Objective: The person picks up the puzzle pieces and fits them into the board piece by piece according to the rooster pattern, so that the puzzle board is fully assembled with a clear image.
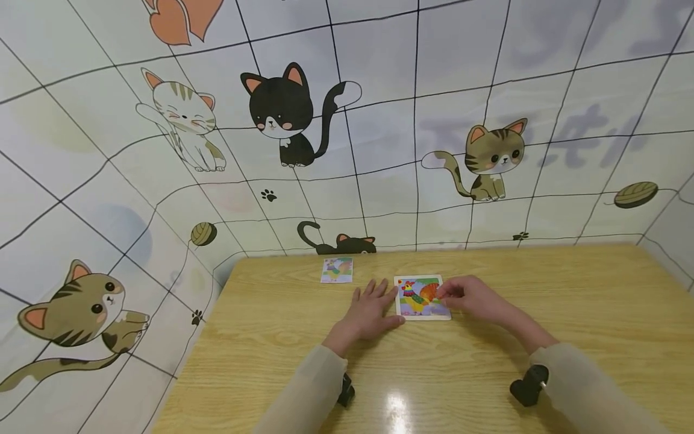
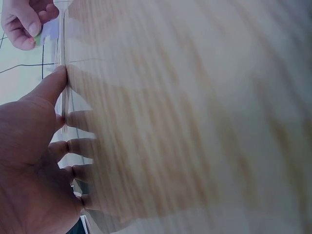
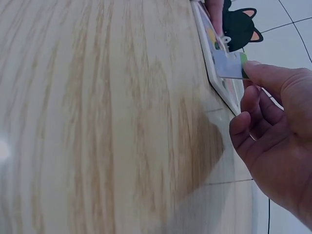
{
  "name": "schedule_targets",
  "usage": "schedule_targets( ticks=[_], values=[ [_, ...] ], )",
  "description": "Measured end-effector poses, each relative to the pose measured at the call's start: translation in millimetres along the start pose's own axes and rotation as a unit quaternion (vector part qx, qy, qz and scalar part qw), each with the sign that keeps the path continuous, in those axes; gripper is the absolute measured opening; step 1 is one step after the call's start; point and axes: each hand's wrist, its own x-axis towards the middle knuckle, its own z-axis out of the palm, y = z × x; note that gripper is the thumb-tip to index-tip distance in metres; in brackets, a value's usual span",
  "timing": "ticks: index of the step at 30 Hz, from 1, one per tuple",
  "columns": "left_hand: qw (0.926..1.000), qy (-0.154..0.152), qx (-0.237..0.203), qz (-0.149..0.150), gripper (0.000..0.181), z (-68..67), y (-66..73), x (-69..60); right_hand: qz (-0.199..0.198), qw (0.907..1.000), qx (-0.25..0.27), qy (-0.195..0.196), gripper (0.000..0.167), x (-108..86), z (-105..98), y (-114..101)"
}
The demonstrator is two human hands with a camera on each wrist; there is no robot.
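A rooster jigsaw puzzle (image 1: 414,299) in a white frame lies on the wooden table. My left hand (image 1: 368,314) rests spread on the tabletop at its left side, thumb and forefinger touching the frame's edge. At the right side, my right hand (image 1: 474,296) pinches a puzzle piece (image 3: 228,66) between thumb and fingers. That piece is lavender with a green end and is held tilted over the frame's right part. In the left wrist view the same piece (image 2: 48,30) shows above the board's edge. The piece partly hides the puzzle in the right wrist view.
A small picture card (image 1: 337,270) with a paler rooster lies at the back left of the table (image 1: 271,355). Behind the table rises a wall (image 1: 390,132) with cartoon cats. Both wrists carry black camera mounts (image 1: 528,386).
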Motion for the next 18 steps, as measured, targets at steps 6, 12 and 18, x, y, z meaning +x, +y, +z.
schedule_targets(
  ticks=[6, 12, 18],
  values=[
    [1.0, 0.0, -0.002, 0.002, 0.073, -0.7, 0.8, 0.2, 0.007, 0.9999, -0.011, -0.006, 0.01, 4.9, 6.2, 1.0],
    [1.0, -0.001, -0.005, 0.004, 0.073, -1.2, 1.1, 0.1, 0.008, 0.9995, -0.03, 0.009, 0.012, 4.8, 10.6, 0.9],
    [1.0, -0.001, -0.004, 0.002, 0.073, -0.1, 0.1, 0.7, 0.001, 0.9991, -0.039, 0.016, 0.013, 3.5, 12.7, 2.1]
  ],
)
